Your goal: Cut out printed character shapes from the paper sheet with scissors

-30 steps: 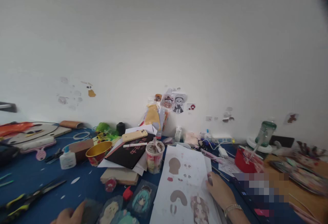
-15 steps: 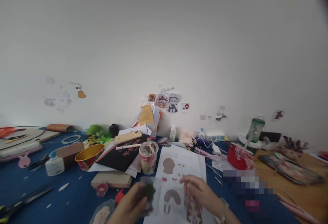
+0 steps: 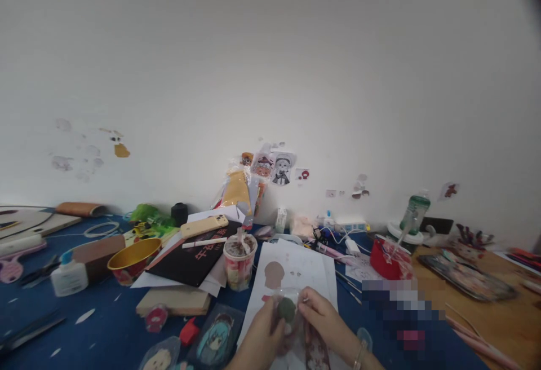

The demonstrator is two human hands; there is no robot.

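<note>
The left hand's (image 3: 264, 333) grip is clamped on a clear packet (image 3: 291, 294) with a round dark green piece (image 3: 287, 310) inside; the right hand's (image 3: 324, 315) grip pinches its right edge. The packet is above printed sheets (image 3: 315, 273) on the blue tabletop (image 3: 110, 339). Leftward stand a lidded cup (image 3: 239, 265) and, nearer, a teal-haired figure card (image 3: 215, 337) beside a small red object (image 3: 189, 331).

Gripping with the left hand (image 3: 270, 327) down around 6 o'clock, with fingers kinda curled and aimed roughly at 1. Pinching with the right hand (image 3: 323, 318) close by, nearer 5, fingertips toward 10ish. Reaching in with forearms (image 3: 372, 361) angled from 7 and 4.
</note>
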